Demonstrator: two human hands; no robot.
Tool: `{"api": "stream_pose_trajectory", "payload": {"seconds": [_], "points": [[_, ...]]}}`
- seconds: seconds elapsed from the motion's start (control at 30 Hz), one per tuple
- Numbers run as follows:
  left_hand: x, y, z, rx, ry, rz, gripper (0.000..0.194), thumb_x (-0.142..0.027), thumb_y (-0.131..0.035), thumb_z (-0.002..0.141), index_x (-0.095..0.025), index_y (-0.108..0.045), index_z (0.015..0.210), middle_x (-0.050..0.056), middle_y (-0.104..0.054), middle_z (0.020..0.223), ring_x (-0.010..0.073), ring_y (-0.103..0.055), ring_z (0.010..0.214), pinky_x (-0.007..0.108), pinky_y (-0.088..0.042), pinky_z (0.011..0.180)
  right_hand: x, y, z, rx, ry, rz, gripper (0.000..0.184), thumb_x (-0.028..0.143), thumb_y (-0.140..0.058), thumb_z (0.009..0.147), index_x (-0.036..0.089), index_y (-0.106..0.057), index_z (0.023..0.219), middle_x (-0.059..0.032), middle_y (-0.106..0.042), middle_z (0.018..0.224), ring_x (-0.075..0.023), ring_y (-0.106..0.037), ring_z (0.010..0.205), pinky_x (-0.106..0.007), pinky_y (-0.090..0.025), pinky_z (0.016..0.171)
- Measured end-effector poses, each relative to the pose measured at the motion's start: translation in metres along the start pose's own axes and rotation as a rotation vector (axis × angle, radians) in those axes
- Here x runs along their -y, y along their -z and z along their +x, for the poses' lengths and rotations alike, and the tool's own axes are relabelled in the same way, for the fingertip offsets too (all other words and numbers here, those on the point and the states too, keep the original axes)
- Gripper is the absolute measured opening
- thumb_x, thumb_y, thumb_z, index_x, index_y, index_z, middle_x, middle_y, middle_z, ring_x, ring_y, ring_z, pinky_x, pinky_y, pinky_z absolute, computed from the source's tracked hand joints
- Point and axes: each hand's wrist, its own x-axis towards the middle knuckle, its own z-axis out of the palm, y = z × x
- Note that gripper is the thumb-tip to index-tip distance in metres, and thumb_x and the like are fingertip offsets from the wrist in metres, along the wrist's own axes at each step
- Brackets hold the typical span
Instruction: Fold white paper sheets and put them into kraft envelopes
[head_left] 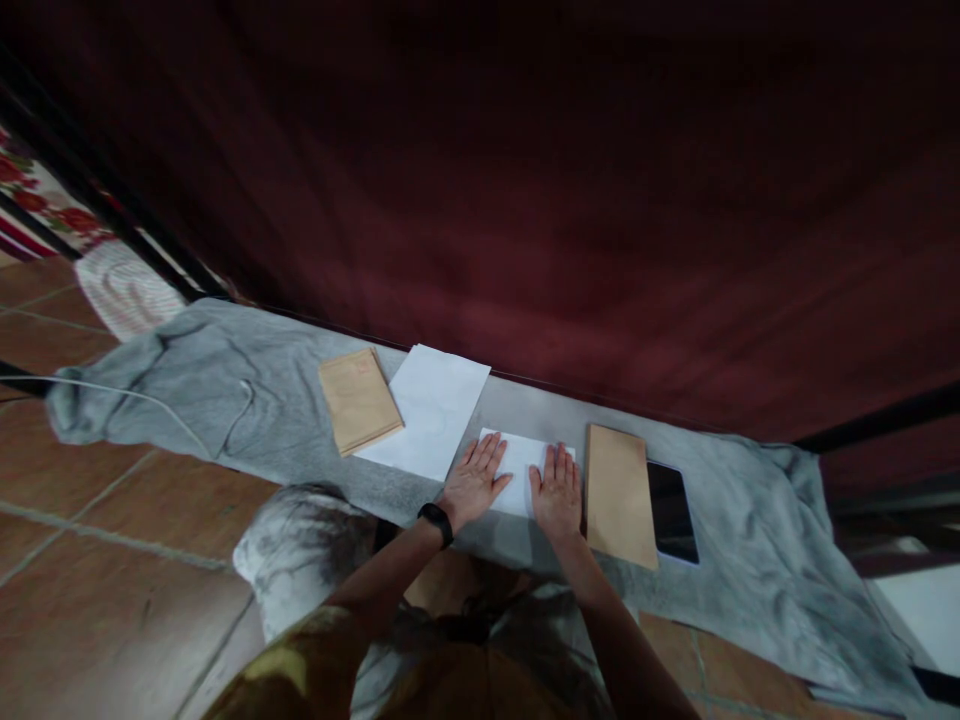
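A small white sheet of paper (516, 462), which looks folded, lies in front of me on a grey cloth. My left hand (474, 487) rests flat on its left side, fingers stretched out. On its right side my right hand (558, 495) is pressed flat too, with the fingers extended. Just right of that hand lies a stack of brown envelopes (621, 495). To the left, a pile of larger white sheets (439, 405) sits partly under another stack of brown envelopes (360, 398).
The grey cloth (757, 520) covers a long, narrow surface against a dark red curtain (525, 230). A dark-screened phone or tablet (673, 512) lies beside the right envelopes. A white cable (142, 390) crosses the cloth's left end. Tiled floor (112, 590) shows below.
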Motion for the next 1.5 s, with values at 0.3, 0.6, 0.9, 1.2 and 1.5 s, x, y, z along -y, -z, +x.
{"api": "stream_pose_trajectory", "payload": {"seconds": [0.3,0.6,0.9,1.2,1.5], "points": [[-0.002,0.008,-0.002,-0.055,0.065,0.011,0.059,-0.038,-0.027,0.103,-0.009,-0.027,0.154,0.015,-0.036,0.157,0.0244,-0.03,0.147,0.048,-0.021,0.123,0.008,0.01,0.006,0.091,-0.035,0.049,0.053,0.033,-0.031,0.104,0.006,-0.04,0.148,-0.022,-0.037,0.155,-0.0294,-0.036,0.143,-0.05,-0.028,0.115],[-0.027,-0.005,0.023,0.031,-0.014,-0.03,0.053,-0.038,-0.027,0.104,-0.013,-0.038,0.15,0.01,-0.034,0.159,0.0214,-0.026,0.149,0.045,-0.022,0.122,0.022,0.014,0.002,0.118,0.064,0.102,0.049,0.025,-0.03,0.103,0.012,-0.041,0.149,-0.0152,-0.037,0.156,-0.0272,-0.033,0.144,-0.049,-0.027,0.115],[-0.007,0.001,0.009,-0.016,0.051,0.03,0.058,-0.041,-0.027,0.103,-0.011,-0.034,0.151,0.012,-0.034,0.158,0.0223,-0.026,0.149,0.042,-0.025,0.121,0.006,0.023,0.0,0.115,0.042,0.054,0.05,0.027,-0.034,0.102,0.012,-0.042,0.148,-0.0169,-0.036,0.156,-0.028,-0.036,0.142,-0.048,-0.027,0.116],[-0.007,-0.001,0.008,-0.041,0.101,0.031,0.058,-0.037,-0.028,0.102,-0.013,-0.027,0.155,0.013,-0.038,0.156,0.0236,-0.029,0.148,0.047,-0.023,0.122,0.005,0.026,-0.002,0.096,0.011,0.057,0.051,0.03,-0.034,0.102,0.013,-0.041,0.149,-0.0169,-0.038,0.155,-0.0286,-0.038,0.141,-0.048,-0.026,0.116],[-0.034,-0.01,0.03,-0.036,0.016,-0.025,0.055,-0.033,-0.026,0.102,-0.014,-0.032,0.153,0.011,-0.038,0.157,0.0239,-0.027,0.148,0.047,-0.024,0.121,0.003,0.024,-0.003,0.099,0.017,0.074,0.05,0.03,-0.035,0.102,0.015,-0.04,0.15,-0.0152,-0.038,0.156,-0.0281,-0.036,0.142,-0.048,-0.025,0.115]]}}
